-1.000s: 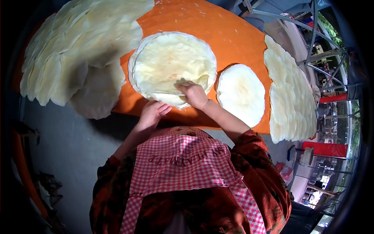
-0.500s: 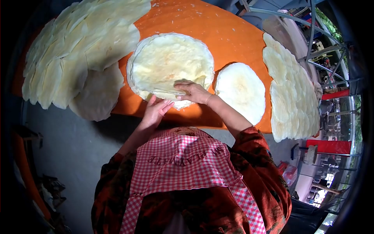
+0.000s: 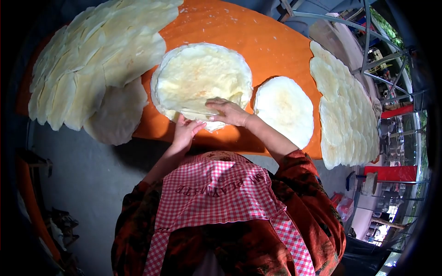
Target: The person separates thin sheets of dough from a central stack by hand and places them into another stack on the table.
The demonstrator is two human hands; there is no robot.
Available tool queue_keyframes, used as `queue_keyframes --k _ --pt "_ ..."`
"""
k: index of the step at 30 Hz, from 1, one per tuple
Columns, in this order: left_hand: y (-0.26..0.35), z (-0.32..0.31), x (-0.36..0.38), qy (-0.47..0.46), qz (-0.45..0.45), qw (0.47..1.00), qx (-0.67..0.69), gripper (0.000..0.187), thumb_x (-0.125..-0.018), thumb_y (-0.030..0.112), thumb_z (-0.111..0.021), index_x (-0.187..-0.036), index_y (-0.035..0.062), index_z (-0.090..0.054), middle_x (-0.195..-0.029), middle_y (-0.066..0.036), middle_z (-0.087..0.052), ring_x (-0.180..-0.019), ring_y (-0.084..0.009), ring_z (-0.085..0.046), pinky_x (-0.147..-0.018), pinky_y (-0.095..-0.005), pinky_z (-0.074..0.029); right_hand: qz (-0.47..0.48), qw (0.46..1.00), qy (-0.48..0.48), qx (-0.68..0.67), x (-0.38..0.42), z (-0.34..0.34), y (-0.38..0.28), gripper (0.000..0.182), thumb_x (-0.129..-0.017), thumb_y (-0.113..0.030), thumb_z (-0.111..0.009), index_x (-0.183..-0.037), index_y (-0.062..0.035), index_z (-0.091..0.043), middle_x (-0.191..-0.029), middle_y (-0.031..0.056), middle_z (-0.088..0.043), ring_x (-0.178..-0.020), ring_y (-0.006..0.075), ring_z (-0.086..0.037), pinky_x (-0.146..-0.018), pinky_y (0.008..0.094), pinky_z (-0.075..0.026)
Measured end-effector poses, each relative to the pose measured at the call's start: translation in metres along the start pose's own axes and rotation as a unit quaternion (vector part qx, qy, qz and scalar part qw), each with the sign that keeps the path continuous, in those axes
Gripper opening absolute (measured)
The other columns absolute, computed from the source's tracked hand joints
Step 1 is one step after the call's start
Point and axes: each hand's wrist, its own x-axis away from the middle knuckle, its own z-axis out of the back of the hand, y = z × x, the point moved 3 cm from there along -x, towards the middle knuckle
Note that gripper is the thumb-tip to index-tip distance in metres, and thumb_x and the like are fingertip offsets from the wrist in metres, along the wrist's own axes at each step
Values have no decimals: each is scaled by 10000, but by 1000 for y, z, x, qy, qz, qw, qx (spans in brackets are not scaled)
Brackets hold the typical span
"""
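Note:
A stack of thin, round, pale flatbreads (image 3: pixel 198 73) lies on the orange tabletop in front of me, its near edge loose and slightly raised. My right hand (image 3: pixel 229 113) has its fingers on top of the upper flatbread and its thumb by the near rim, closed on that edge. At the front of the stack, my left hand (image 3: pixel 185 132) is palm up, its fingertips on the same near edge; part of them is hidden by the bread.
Right of the stack lies another round flatbread pile (image 3: pixel 284 110). Overlapping flatbreads (image 3: pixel 96 55) cover the table's left side, and more overlapping flatbreads (image 3: pixel 345 110) lie along the right. The orange table (image 3: pixel 276 46) has scattered crumbs. Metal frame bars (image 3: pixel 368 41) stand at upper right.
My left hand has turned a little and moved slightly right, closer in against the near edge. My right hand stays almost where it was on the flatbread.

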Motion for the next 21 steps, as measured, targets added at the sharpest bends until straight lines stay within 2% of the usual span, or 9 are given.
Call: queue_keyframes --k 4,8,9,12,13,14,17,19,21 --pt "-13 12 -6 64 32 997 0 450 -910 6 -516 -1310 112 -339 -1202 -124 -556 -1052 -258 -610 -839 -358 -568 49 995 43 78 6 -8 -13 670 -842 -485 -607 -1342 -57 -483 -1379 171 -470 -1285 335 -419 -1084 404 -324" --pt "-21 18 -16 115 54 992 2 441 -960 102 -488 -1335 91 -258 -1239 -142 -543 -1060 -288 -616 -849 -429 -553 36 986 121 105 12 -18 -30 675 -798 -324 -657 -1366 -33 -437 -1320 213 -510 -1225 380 -478 -1052 433 -365" --pt "-21 20 -18 114 61 992 -6 445 -962 111 -489 -1333 87 -246 -1242 -146 -539 -1059 -296 -616 -843 -434 -556 53 978 169 108 11 -17 -34 638 -765 -196 -667 -1339 -17 -454 -1287 206 -540 -1177 370 -527 -996 428 -428" --pt "-25 23 -22 141 69 987 -38 434 -963 133 -503 -1319 73 -262 -1244 -151 -529 -1056 -311 -612 -826 -446 -564 31 959 216 181 5 -18 -29 622 -716 -130 -696 -1291 -1 -498 -1162 199 -611 -1062 344 -607 -884 382 -513" --pt "-24 23 -23 154 69 984 -50 426 -963 139 -509 -1312 69 -276 -1243 -152 -527 -1055 -315 -610 -821 -449 -566 53 946 245 204 1 -14 -28 573 -715 -117 -712 -1259 -43 -546 -1053 155 -664 -930 301 -666 -802 361 -543" --pt "-23 23 -26 172 87 980 -56 419 -962 140 -513 -1309 70 -288 -1239 -151 -526 -1054 -315 -607 -820 -450 -567 5 966 215 144 -5 -7 -18 523 -717 -101 -701 -1225 -57 -584 -1009 152 -674 -892 291 -668 -791 384 -540" --pt "-24 23 -25 213 126 967 -67 396 -958 142 -522 -1294 67 -326 -1224 -146 -527 -1046 -312 -600 -811 -450 -569 -189 970 137 61 -42 98 -14 347 -721 -156 -676 -1062 -98 -698 -838 168 -682 -728 309 -656 -687 429 -528" --pt "-26 26 -26 211 128 967 -67 377 -954 140 -527 -1278 59 -351 -1215 -144 -531 -1035 -305 -598 -799 -446 -570 -133 954 225 147 -69 187 -2 169 -730 -203 -667 -797 -57 -720 -765 210 -655 -726 346 -654 -693 445 -520" --pt "-26 27 -30 208 127 967 -67 364 -949 138 -532 -1263 50 -371 -1207 -140 -536 -1023 -299 -600 -786 -442 -570 -87 929 289 214 -84 257 -6 220 -742 -257 -686 -812 -51 -715 -797 208 -656 -764 368 -647 -696 448 -522"
